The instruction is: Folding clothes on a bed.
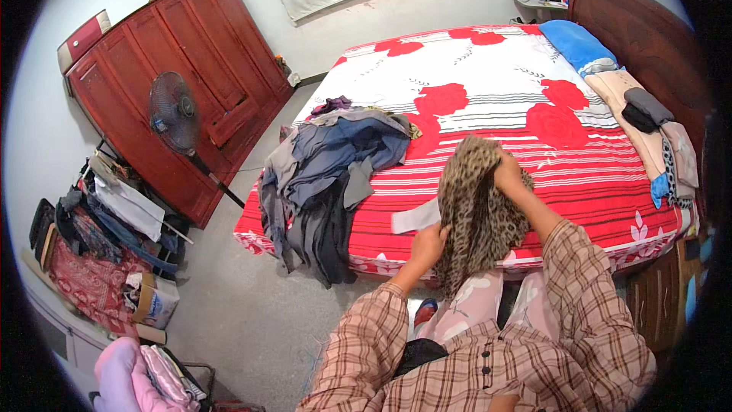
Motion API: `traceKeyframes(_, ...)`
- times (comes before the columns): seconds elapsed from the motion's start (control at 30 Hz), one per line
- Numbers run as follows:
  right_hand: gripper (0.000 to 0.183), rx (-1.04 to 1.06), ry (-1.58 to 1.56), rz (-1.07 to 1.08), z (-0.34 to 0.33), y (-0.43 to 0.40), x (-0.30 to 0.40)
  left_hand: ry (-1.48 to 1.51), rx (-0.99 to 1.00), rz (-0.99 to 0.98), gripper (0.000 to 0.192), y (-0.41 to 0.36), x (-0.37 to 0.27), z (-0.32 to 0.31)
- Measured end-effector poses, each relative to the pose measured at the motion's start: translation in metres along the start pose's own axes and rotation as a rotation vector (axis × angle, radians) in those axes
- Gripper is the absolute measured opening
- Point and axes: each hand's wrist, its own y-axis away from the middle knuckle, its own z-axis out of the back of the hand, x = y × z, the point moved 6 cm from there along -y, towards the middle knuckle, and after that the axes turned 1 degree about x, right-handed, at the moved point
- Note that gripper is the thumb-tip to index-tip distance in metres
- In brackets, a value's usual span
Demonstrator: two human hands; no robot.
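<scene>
A leopard-print cloth garment (472,212) hangs bunched in front of me over the near edge of the bed. Its upper right part is gripped by my right hand (508,173). My left hand (429,247) pinches the garment's left edge lower down. Just beyond the left hand, a pale grey strip of cloth (416,217) shows against the red bedsheet (583,195); whether it belongs to the garment I cannot tell. To the left, a heap of blue, grey and black clothes (343,149) lies on the bed and droops over its edge.
Folded clothes (646,109) and a blue pillow (577,46) line the headboard (635,29). A pedestal fan (174,112) stands before the wooden wardrobe (171,52). Clothes (108,235) and a cardboard box (154,300) crowd the left side. Pink bedding (134,377) is at lower left.
</scene>
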Motion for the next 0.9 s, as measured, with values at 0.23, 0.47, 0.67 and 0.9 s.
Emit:
traceKeyframes(0.23,0.036,-0.385,-0.503,0.123,0.080,-0.075,0.060,0.428,-0.251,-0.001,0.033,-0.046,0.011,0.021)
traceKeyframes(0.47,0.029,0.117,0.164,0.224,0.037,-0.014,-0.008,0.742,-0.032,0.199,0.070,-0.063,-0.007,-0.039)
traceKeyframes(0.67,0.014,0.470,0.305,0.221,-0.006,0.145,-0.037,0.556,-0.435,0.275,0.046,-0.052,0.045,-0.005)
traceKeyframes(0.9,0.010,0.273,0.193,0.305,0.073,0.191,-0.051,0.277,-0.382,0.025,0.051,-0.093,-0.042,0.016)
